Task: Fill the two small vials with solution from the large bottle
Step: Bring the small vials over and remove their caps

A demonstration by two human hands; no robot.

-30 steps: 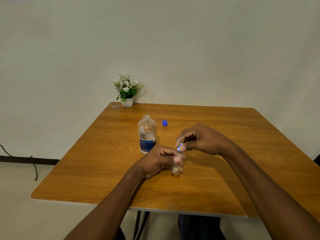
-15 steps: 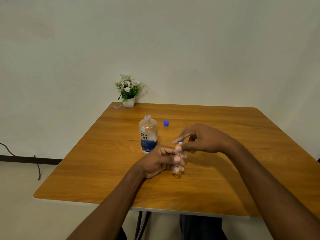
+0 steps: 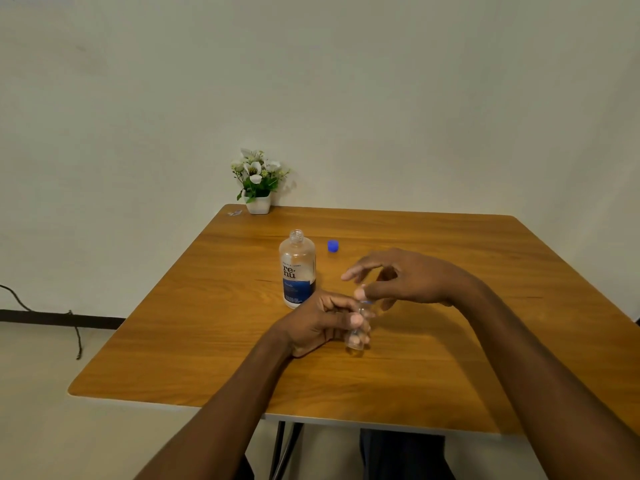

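Now the right hand (image 3: 401, 278) has brought the little blue cap (image 3: 367, 301) down onto the small vial (image 3: 356, 336), which the left hand (image 3: 325, 323) squeezes upright on the table (image 3: 207, 341), so this one looks nearly closed, near the open large bottle (image 3: 297, 268).

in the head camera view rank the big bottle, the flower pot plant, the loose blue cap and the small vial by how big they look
1. Large bottle, tallest.
2. Potted plant: looks nearly as big, though it sits farther back, so this order is unsure.
3. Small vial in the left hand, partly hidden.
4. Blue cap, smallest.
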